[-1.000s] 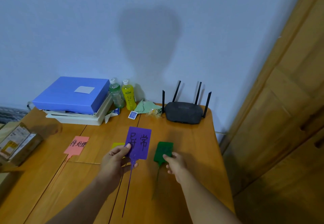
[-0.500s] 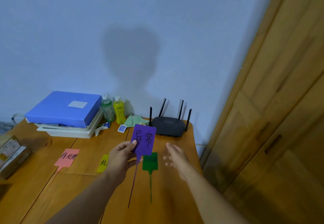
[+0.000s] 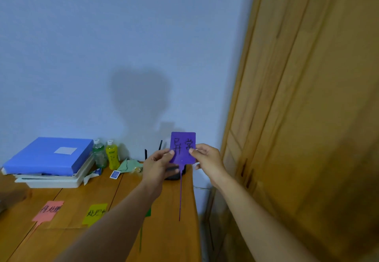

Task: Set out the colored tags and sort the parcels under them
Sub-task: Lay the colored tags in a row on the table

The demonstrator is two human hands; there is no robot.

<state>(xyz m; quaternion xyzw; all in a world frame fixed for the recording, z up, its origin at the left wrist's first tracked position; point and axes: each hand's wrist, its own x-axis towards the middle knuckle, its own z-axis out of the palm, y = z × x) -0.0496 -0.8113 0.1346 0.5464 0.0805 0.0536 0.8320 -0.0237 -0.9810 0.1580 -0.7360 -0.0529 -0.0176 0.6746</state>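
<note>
Both grips are pinching the purple tag (image 3: 183, 147): the left hand (image 3: 158, 164) at its 9 o'clock edge, the right hand (image 3: 207, 162) at 3 o'clock, holding it upright above the counter (image 3: 172, 210), its thin tail hanging toward 6. From the head view, at 7 o'clock the pink tag (image 3: 49, 210) and yellow tag (image 3: 94, 213) are lying flat on the counter.

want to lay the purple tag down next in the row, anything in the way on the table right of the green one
Nothing visible blocks it. The purple tag is held up between the left hand and right hand. The table right of the green tag looks bare to its edge, though the left forearm hides most of that tag.
</note>
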